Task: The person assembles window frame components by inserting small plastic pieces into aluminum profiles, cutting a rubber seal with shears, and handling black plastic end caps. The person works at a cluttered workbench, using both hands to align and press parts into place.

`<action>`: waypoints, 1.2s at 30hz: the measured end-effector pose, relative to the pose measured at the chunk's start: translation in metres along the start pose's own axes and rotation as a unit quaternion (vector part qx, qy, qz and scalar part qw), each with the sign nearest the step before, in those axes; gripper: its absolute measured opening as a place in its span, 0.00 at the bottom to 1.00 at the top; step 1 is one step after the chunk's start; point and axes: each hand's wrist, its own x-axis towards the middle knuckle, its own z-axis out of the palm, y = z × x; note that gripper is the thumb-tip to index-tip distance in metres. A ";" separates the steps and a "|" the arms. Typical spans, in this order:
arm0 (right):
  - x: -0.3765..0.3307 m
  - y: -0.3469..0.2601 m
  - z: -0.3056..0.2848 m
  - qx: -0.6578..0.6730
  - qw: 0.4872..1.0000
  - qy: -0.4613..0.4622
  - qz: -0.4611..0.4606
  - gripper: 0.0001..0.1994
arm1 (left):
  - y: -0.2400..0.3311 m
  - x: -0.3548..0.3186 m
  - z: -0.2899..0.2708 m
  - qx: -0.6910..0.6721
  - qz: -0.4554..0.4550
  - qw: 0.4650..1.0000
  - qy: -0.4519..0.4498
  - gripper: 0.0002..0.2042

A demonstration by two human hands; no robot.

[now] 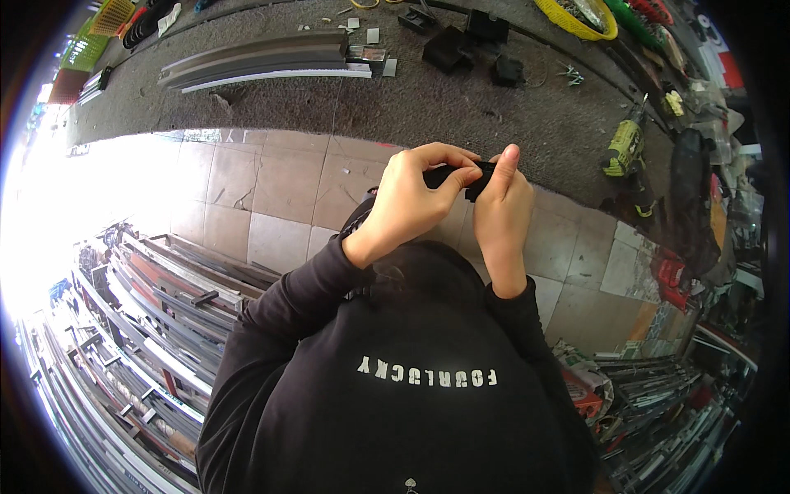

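My left hand and my right hand come together in front of my chest, above the near edge of the workbench. Between them is a small black part, mostly covered by my fingers, so its exact kind does not show. The left thumb and fingertips pinch it from one side. On its other side the right fingers are curled round it, with the right thumb pointing up and away. Farther off, on the grey carpeted bench top, lie several black block-shaped parts.
Long grey metal profiles lie at the bench's far left. Loose screws and a yellow-green cordless drill are at the right, below a yellow basket. Racks of metal bars fill the lower left; more bars lie lower right.
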 end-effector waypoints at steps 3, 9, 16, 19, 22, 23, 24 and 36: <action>-0.003 0.006 0.008 -0.028 1.000 0.007 -0.010 0.36 | -0.007 -0.003 -0.003 0.021 -0.028 0.999 -0.026 0.06; -0.004 0.017 0.026 -0.089 0.996 0.003 -0.002 0.36 | -0.019 -0.012 -0.004 0.010 -0.080 0.997 -0.010 0.07; 0.007 0.019 0.031 -0.063 0.997 -0.024 0.023 0.36 | -0.029 -0.004 -0.001 0.030 -0.071 0.997 0.014 0.06; 0.017 0.018 0.020 0.026 0.998 -0.045 0.043 0.36 | -0.021 0.011 -0.004 0.046 -0.044 0.998 -0.018 0.07; 0.022 0.015 -0.003 0.105 0.994 -0.036 -0.006 0.36 | -0.006 0.020 -0.018 0.003 0.015 0.997 -0.078 0.12; 0.023 0.013 -0.013 0.116 0.992 0.003 -0.046 0.35 | -0.001 0.017 -0.028 -0.021 -0.023 0.992 -0.123 0.23; 0.024 0.013 -0.022 0.121 0.990 0.028 -0.067 0.35 | 0.003 0.013 -0.039 0.003 -0.026 0.985 -0.170 0.26; 0.066 0.031 -0.120 0.668 0.736 0.064 -0.085 0.26 | -0.008 -0.005 -0.121 -0.115 0.021 0.987 -0.112 0.08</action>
